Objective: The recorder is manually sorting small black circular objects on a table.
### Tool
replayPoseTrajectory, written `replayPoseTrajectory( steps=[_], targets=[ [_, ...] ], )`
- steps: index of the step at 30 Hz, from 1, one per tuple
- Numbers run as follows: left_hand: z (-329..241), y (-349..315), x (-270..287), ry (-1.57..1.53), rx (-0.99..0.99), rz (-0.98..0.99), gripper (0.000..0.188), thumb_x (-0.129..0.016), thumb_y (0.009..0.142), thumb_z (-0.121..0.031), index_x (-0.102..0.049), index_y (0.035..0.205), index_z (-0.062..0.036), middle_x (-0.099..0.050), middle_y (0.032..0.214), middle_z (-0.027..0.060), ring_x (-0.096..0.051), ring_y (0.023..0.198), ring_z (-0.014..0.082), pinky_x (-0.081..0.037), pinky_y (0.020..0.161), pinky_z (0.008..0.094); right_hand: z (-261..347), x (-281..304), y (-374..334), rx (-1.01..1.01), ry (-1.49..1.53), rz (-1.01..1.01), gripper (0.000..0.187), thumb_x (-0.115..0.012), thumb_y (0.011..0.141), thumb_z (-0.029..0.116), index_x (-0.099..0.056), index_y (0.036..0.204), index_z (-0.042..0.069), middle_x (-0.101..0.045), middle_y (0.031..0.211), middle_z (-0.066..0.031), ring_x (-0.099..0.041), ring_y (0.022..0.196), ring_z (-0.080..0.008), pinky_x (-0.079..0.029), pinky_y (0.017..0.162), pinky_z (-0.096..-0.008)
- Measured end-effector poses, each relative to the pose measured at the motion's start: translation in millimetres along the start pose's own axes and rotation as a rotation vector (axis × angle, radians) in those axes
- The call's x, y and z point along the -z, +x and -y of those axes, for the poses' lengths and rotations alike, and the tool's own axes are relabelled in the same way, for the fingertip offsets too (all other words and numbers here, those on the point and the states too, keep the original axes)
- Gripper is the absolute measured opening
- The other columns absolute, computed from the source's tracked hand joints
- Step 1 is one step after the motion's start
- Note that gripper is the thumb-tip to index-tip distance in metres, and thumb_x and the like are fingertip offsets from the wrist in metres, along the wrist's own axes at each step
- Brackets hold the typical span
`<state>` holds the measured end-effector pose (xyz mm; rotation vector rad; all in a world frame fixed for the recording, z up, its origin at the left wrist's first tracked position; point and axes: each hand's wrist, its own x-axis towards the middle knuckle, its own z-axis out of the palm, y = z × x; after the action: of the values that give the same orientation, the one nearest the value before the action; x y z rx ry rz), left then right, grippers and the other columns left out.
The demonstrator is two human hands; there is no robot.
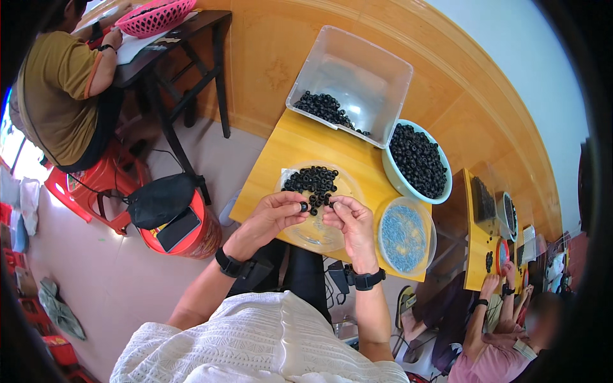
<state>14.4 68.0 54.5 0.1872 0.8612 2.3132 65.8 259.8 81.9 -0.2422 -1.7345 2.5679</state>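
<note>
My left hand [279,212] pinches a small black wheel-like ring [304,207] between thumb and fingers. A small black piece [331,205] sits between the thumb and forefinger of my right hand [350,223], partly covered by the fingertips. Both hands are close together over a clear round tray [314,237]. On its far side lies a loose pile of the same black rings [311,180], just beyond my fingertips. To the right of my right hand, a clear round dish [429,225] holds many thin silvery pins [403,239].
A clear bin [364,70] with black rings and a pale blue bowl [445,191] full of them stand at the yellow table's [262,172] far side. Left, a red bucket-shaped stool [207,236] bears a phone [178,230] and black bag [163,199]. Other people sit left and right.
</note>
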Motion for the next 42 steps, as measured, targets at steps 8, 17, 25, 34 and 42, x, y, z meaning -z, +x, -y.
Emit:
replayPoseTrajectory(
  steps=[8,17,25,34,42],
  targets=[
    [8,4,-3,-0.013,0.023,0.074,0.019,-0.056,0.084,-0.002,-0.059,0.103,-0.0002,-0.062,0.096,0.0069,-0.063,0.085,0.0159,-0.052,0.079,0.0257,0,-6,-11,0.017,-0.076,-0.02,0.014,-0.054,0.088,0.01,-0.059,0.095,0.0,-0.059,0.072,-0.0038,-0.055,0.057,-0.0069,-0.054,0.06,-0.0253],
    [10,0,-2,0.046,-0.01,0.049,0.017,-0.057,0.084,-0.002,-0.059,0.101,-0.0007,-0.062,0.095,0.0061,-0.062,0.085,0.0157,-0.052,0.079,0.0269,-2,-35,-15,0.142,-0.306,-0.004,0.008,-0.054,0.087,0.004,-0.057,0.091,-0.001,-0.058,0.072,-0.0039,-0.053,0.054,-0.0058,-0.05,0.053,-0.0219],
    [12,-5,-2,0.17,-0.054,0.017,0.014,-0.059,0.083,-0.002,-0.059,0.097,-0.0007,-0.061,0.093,0.0062,-0.062,0.082,0.013,-0.052,0.079,0.0265,-5,-49,-22,0.315,-0.677,-0.037,0.006,-0.056,0.083,-0.002,-0.059,0.088,-0.003,-0.058,0.073,-0.0034,-0.057,0.059,-0.0074,-0.049,0.051,-0.0202],
    [12,-8,-7,0.205,-0.057,0.03,0.016,-0.06,0.083,-0.003,-0.058,0.098,-0.0011,-0.061,0.091,0.0051,-0.061,0.083,0.0128,-0.051,0.076,0.0249,-1,-40,-27,0.453,-0.772,-0.008,0.015,-0.056,0.079,-0.008,-0.062,0.092,-0.006,-0.058,0.082,-0.0072,-0.06,0.068,-0.0117,-0.051,0.062,-0.0223],
    [13,-8,-4,0.101,-0.027,0.07,0.015,-0.058,0.084,-0.003,-0.058,0.099,-0.0025,-0.061,0.094,0.0044,-0.061,0.084,0.0136,-0.052,0.078,0.0262,10,-39,-28,0.303,-0.555,-0.055,0.015,-0.057,0.078,-0.007,-0.062,0.092,-0.004,-0.059,0.083,-0.0082,-0.061,0.068,-0.0129,-0.051,0.061,-0.0224]
  ],
)
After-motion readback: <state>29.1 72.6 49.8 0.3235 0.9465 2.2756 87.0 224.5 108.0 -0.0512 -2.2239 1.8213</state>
